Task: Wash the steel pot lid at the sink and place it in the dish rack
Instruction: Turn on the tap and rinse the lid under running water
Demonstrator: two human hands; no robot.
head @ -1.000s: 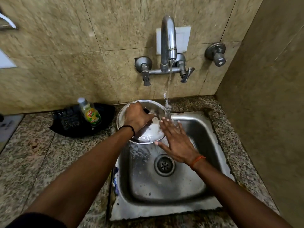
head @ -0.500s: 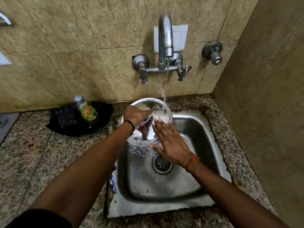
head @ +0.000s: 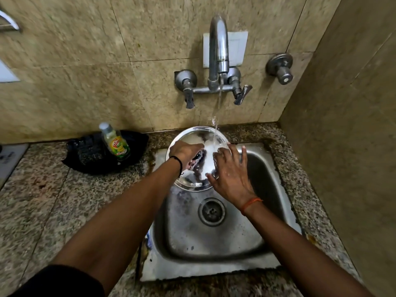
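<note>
The round steel pot lid [head: 194,182] is held tilted over the back left of the steel sink [head: 216,269], its upper part under the water stream [head: 219,103] that falls from the tap [head: 218,50]. My left hand [head: 185,152] grips the dark knob at the lid's middle. The flat, spread fingers of my right hand [head: 230,173] lie on the lid's wet right side. Foam or splashing water whitens the lid's centre.
A green dish-soap bottle [head: 116,144] stands on a black tray [head: 85,166] on the granite counter left of the sink. The drain [head: 211,211] sits mid-basin. Tiled walls close in behind and at the right. A second valve [head: 280,68] juts from the wall.
The lid has shifted right so the stream now lands on it. My right hand has slid up onto its right side. The left hand keeps its grip on the knob.
</note>
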